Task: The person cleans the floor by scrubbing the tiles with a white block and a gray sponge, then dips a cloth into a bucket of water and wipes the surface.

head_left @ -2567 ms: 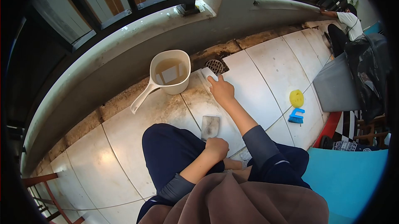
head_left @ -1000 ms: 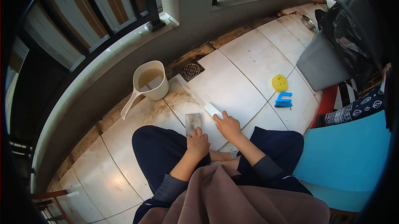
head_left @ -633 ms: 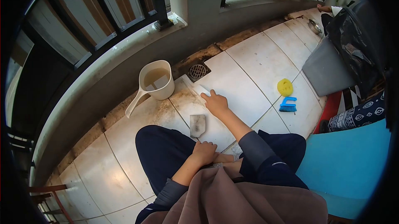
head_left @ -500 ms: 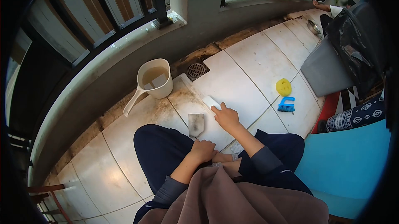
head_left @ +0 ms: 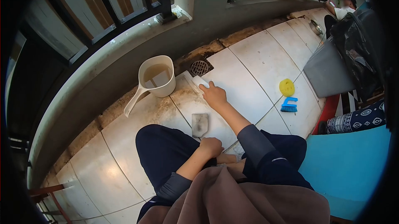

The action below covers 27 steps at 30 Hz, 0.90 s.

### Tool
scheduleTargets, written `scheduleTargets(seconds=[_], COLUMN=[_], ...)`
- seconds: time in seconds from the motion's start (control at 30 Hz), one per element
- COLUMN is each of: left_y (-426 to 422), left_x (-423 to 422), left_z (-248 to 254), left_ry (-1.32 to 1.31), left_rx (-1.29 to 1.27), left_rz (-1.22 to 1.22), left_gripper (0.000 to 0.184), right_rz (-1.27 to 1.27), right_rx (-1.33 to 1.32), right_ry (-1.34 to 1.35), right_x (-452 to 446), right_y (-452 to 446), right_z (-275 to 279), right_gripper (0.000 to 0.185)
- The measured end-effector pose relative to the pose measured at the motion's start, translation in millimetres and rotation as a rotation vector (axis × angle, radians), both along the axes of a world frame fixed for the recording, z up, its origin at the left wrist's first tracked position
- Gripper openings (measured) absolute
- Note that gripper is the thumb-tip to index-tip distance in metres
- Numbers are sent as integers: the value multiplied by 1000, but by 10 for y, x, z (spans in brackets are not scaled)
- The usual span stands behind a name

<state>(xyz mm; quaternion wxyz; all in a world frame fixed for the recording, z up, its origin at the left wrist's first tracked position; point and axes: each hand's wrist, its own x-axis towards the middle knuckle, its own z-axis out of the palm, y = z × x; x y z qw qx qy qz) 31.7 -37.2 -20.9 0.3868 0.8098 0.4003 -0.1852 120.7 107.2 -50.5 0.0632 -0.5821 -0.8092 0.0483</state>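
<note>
My right hand (head_left: 215,96) is closed on a white rectangular block (head_left: 200,83) and presses it to the tiles just below the round floor drain (head_left: 199,68). My left hand (head_left: 210,147) is curled beside my bent knee; whatever its fingers hold, if anything, is hidden. Between my hands a flat grey-stained block (head_left: 200,125) with cut corners lies on the floor. A cream water dipper (head_left: 168,90) with cloudy water in it stands to the left of the drain, its handle toward me. Brown dirt (head_left: 183,97) marks the tile near the drain.
A yellow round sponge (head_left: 286,87) and a blue brush (head_left: 289,105) lie on the tiles to the right. Beyond them stands a grey bin (head_left: 328,72) with a black bag. A low wall with railings curves along the left. Another person (head_left: 343,12) sits far right.
My right hand has slid the white block up and left, closer to the drain. My left hand stays by my knee. The view has shifted slightly.
</note>
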Motion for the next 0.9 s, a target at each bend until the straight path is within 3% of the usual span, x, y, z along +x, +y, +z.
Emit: scheduleTargets(seconds=[0.17,0.43,0.57,0.77,0.9], left_y=[40,-10,7,18,10], left_x=[1,30,75,36,-5], left_z=[-2,101,123,95,18], left_ry=[-21,32,37,36,-11], left_rx=[3,6,-17,-14,-1], left_rz=[7,-35,-42,-26,-7], left_gripper=[38,39,39,35,38], right_rz=[3,-47,-15,-4,10], right_rx=[-45,-99,-32,43,-10], right_ry=[20,-79,-54,37,69], right_x=[-27,507,431,-110,-170], right_y=[55,-1153,-920,109,190], right_z=[70,242,163,-69,-15], right_gripper=[30,31,30,32,33])
